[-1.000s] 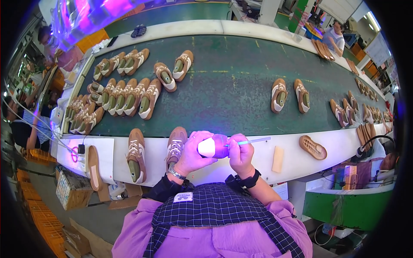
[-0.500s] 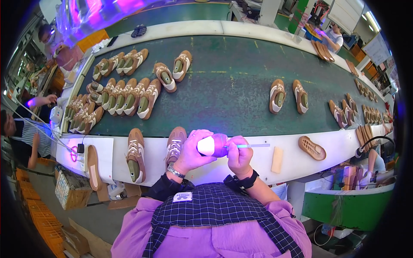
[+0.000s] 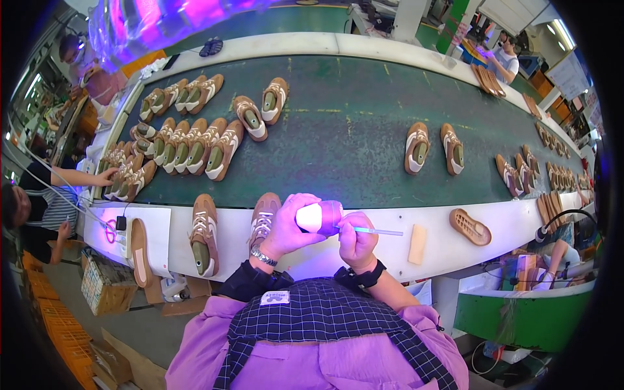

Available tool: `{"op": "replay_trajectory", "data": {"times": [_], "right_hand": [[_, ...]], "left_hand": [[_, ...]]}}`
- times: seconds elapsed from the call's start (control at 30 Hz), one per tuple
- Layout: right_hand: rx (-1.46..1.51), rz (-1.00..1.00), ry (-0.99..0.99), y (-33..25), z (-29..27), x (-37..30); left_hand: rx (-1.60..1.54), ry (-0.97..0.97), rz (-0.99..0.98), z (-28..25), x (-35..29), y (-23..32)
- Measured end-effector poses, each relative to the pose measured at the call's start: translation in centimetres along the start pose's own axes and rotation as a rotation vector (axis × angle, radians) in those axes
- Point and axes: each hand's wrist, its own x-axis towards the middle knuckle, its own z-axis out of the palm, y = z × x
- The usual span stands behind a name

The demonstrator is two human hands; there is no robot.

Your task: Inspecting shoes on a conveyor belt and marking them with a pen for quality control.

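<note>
In front of my chest, my left hand (image 3: 286, 227) is wrapped round a shoe (image 3: 330, 217), seen end-on, with a white heel patch and a body lit purple. My right hand (image 3: 357, 246) pinches a thin, pale pen-like stick (image 3: 385, 231). Its rear end juts out to the right, and its other end is at the shoe's side; whether the tip touches I cannot tell. A brown lace-up shoe (image 3: 264, 218) on the white bench edge is partly hidden behind my left hand. Left of it stands a matching brown shoe (image 3: 205, 234) with a green insert inside.
A green conveyor belt (image 3: 325, 162) carries several brown shoes. On the white ledge (image 3: 312, 260) lie a beige strip (image 3: 417, 244), a tan sole (image 3: 470, 226), a long sole (image 3: 140, 250) and pink-handled scissors (image 3: 111, 231). A co-worker's arm (image 3: 84, 177) reaches over from the left.
My right hand has shifted slightly down and left with the stick, and the shoe has turned a little. At the left, a co-worker's hand has come to the shoes on the belt.
</note>
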Motion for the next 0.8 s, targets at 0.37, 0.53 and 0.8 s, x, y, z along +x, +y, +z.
{"op": "replay_trajectory", "data": {"times": [0.37, 0.53, 0.8], "right_hand": [[0.107, 0.11, -0.053, 0.3, -1.0, -0.6], [0.416, 0.404, 0.016, -0.5, -2.3, 0.8], [0.346, 0.275, -0.006, -0.8, -1.9, 1.1]], "left_hand": [[-0.271, -0.005, -0.155, -0.1, 1.1, -1.6], [-0.425, -0.199, -0.203, -1.2, 3.1, -2.2], [-0.449, -0.451, -0.164, -0.4, 5.5, -2.6]]}}
